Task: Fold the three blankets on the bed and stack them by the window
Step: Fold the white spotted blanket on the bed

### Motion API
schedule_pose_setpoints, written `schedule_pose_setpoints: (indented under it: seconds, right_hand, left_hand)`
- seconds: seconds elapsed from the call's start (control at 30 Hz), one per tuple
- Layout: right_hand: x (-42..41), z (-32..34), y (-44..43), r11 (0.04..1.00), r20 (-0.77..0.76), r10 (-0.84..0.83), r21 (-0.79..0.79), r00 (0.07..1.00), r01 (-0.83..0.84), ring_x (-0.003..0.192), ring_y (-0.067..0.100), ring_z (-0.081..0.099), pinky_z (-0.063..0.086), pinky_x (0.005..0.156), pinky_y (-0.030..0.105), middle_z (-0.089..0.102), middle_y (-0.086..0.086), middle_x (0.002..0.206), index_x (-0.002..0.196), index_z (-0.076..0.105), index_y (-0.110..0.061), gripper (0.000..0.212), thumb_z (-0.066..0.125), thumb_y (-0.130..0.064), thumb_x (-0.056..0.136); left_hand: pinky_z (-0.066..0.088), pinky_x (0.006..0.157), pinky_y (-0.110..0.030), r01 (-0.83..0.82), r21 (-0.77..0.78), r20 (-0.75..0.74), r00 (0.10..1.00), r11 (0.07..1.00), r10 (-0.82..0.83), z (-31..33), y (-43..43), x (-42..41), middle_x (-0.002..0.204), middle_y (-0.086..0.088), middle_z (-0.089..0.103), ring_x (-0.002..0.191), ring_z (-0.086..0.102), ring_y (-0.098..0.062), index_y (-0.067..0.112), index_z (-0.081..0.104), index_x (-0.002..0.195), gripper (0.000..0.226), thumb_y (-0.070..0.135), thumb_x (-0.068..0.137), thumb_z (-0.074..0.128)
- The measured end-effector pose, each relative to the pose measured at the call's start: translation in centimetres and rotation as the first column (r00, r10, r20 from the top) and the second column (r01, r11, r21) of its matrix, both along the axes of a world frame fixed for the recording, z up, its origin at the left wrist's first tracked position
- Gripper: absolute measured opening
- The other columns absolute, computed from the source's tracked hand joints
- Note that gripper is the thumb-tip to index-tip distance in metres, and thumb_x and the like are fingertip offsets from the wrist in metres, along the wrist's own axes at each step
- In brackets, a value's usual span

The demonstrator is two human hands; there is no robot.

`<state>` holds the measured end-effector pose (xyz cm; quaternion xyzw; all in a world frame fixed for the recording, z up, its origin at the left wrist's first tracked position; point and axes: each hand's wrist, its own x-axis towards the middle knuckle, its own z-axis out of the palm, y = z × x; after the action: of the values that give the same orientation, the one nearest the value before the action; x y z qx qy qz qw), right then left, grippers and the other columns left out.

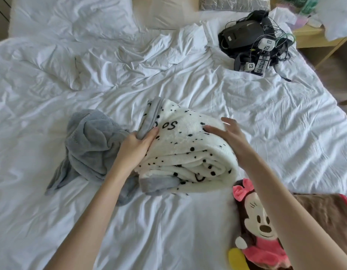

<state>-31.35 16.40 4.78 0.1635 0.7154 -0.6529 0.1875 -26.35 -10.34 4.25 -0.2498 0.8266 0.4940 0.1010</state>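
Centrally, left hand [138, 142] grips spotted blanket [188, 154]; right hand [228, 133] touches it.

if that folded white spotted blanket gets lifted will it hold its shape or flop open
Probably flops: the white spotted blanket is plush fleece in loose rounded layers, so folds would likely sag unless supported underneath. Likely light for its bulk, being fluffy. The left hand gripping its grey edge suggests it isn't slippery.
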Motion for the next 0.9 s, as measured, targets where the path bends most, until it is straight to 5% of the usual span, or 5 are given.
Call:
schedule_pose_setpoints:
  seconds: [0.23, 0.33, 0.53, 0.73, 0.9]
  right_hand:
    - [5.1, -7.8, -5.1, 0.971, 0.186, -0.238, 0.052, 0.953, 0.232, 0.121, 0.024, 0.048, 0.045, 0.105, 0.046, 0.044, 0.005, 0.133, 0.138, 0.024, -0.021, 0.103, 0.089, -0.041, 0.060]
    - [5.3, -9.9, -6.0, 0.961, 0.299, -0.247, -0.047, 0.922, 0.273, 0.114, 0.024, 0.056, 0.049, 0.100, 0.046, 0.053, 0.003, 0.126, 0.132, 0.033, -0.017, 0.096, 0.087, -0.049, 0.060]
    - [4.4, -13.6, -6.2, 0.923, 0.263, -0.271, -0.202, 0.926, 0.327, 0.109, 0.021, 0.063, 0.053, 0.096, 0.043, 0.065, 0.001, 0.122, 0.134, 0.045, -0.022, 0.087, 0.088, -0.043, 0.061]
    - [5.0, -15.5, -5.6, 0.956, 0.186, -0.232, -0.140, 0.955, 0.260, 0.110, 0.017, 0.060, 0.053, 0.094, 0.038, 0.062, -0.004, 0.121, 0.134, 0.039, -0.024, 0.089, 0.087, -0.046, 0.062]
    - [6.5, -12.7, -2.7, 0.951, 0.162, -0.188, -0.216, 0.969, 0.221, 0.101, 0.024, 0.069, 0.058, 0.084, 0.050, 0.070, 0.004, 0.115, 0.125, 0.054, -0.025, 0.069, 0.085, -0.042, 0.066]
  left_hand:
    - [0.045, 0.078, -0.031, 0.303, -0.212, 0.047, 0.953, 0.929, -0.300, -6.7, -1.8, -6.3, 0.123, -0.007, 0.062, 0.108, 0.061, -0.025, 0.012, 0.052, 0.130, 0.043, 0.039, 0.096, 0.056]
    - [0.045, 0.072, -0.028, 0.356, -0.256, 0.071, 0.934, 0.899, -0.350, -7.9, -2.3, -8.9, 0.126, -0.006, 0.060, 0.098, 0.061, -0.018, 0.014, 0.047, 0.131, 0.060, 0.055, 0.088, 0.060]
    - [0.046, 0.102, -0.054, 0.237, -0.057, 0.168, 0.960, 0.970, -0.225, -11.9, -2.3, -10.4, 0.141, -0.018, 0.052, 0.122, 0.055, -0.039, 0.011, 0.040, 0.142, 0.124, 0.092, 0.050, 0.059]
    - [0.051, 0.073, -0.024, 0.156, 0.074, 0.107, 0.981, 0.985, -0.163, -14.1, -2.4, -8.2, 0.095, 0.007, 0.072, 0.099, 0.067, -0.019, 0.031, 0.069, 0.102, 0.067, 0.083, 0.061, 0.062]
    - [0.049, 0.097, -0.031, 0.139, 0.151, 0.125, 0.979, 0.979, -0.159, -10.9, -0.9, -4.4, 0.111, 0.001, 0.071, 0.106, 0.064, -0.017, 0.020, 0.068, 0.118, 0.071, 0.072, 0.070, 0.068]
